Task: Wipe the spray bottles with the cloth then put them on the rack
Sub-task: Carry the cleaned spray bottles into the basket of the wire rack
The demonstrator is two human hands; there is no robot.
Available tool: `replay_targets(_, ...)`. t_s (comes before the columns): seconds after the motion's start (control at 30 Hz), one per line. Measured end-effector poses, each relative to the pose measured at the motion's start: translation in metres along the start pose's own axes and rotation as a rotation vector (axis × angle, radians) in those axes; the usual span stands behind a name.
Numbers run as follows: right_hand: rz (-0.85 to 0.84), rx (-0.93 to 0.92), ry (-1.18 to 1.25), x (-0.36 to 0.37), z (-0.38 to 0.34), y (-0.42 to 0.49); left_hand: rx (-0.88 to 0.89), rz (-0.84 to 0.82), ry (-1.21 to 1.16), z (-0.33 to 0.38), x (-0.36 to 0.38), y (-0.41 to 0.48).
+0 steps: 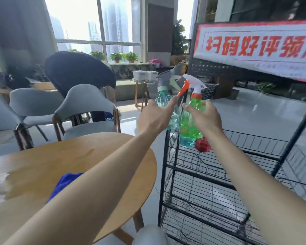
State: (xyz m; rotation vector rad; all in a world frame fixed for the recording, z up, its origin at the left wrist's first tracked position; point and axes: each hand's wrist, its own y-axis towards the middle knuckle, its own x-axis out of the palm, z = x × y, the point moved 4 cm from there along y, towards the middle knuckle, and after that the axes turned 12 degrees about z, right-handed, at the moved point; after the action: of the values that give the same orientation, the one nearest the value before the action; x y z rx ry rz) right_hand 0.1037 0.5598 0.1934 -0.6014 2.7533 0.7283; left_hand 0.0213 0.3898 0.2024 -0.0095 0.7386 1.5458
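Right hand [205, 117] is wrapped round the green spray bottle [189, 121], which is held upright over the top tier of the rack [168, 156]. Left hand [154, 119] is spread wide, thumb and forefinger straight against a teal spray bottle [163, 99] — whether the hidden fingers curl round it cannot be told. Blue cloth [67, 183] lies on the round table [145, 152], partly hidden by the left forearm.

Step judged to be placement. The green bottle should be lowered straight, base flat on the wires, and released only once settled. Its trigger is best turned away from the neighbours.

A red bottle [202, 146] and another teal base [185, 142] are seen just below it — that corner is crowded. Open wire is offered further right along the tier. The corner post and table rim lie close to the left arm, and the banner [254, 43] overhangs behind.
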Motion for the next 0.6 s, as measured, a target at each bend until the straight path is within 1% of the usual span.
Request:
replay_targets(0.13, 0.032, 0.060, -0.041, -0.045, 0.043, 0.026, 0.053, -0.061, 0.009, 0.026, 0.059, -0.016)
replay_targets(0.2, 0.034, 0.098, -0.045, -0.062, 0.067, 0.033, 0.048, -0.107, 0.009, 0.032, 0.091, -0.026)
replay_targets(0.3, 0.035, 0.156, -0.082, -0.078, 0.104, 0.041, 0.011, -0.174, 0.025, 0.031, 0.136, -0.039)
replay_targets(0.4, 0.028, 0.214, -0.128, -0.088, 0.141, 0.048, 0.011, -0.266, 0.015, 0.025, 0.182, -0.054)
replay_targets(0.47, 0.006, 0.246, -0.160, -0.090, 0.165, 0.052, 0.014, -0.364, 0.087, 0.020, 0.208, -0.063)
replay_targets(0.53, -0.008, 0.256, -0.188, -0.090, 0.184, 0.055, 0.038, -0.413, 0.184, 0.015, 0.224, -0.070)
replay_targets(0.6, -0.014, 0.271, -0.203, -0.090, 0.203, 0.060, 0.027, -0.463, 0.212, 0.012, 0.244, -0.075)
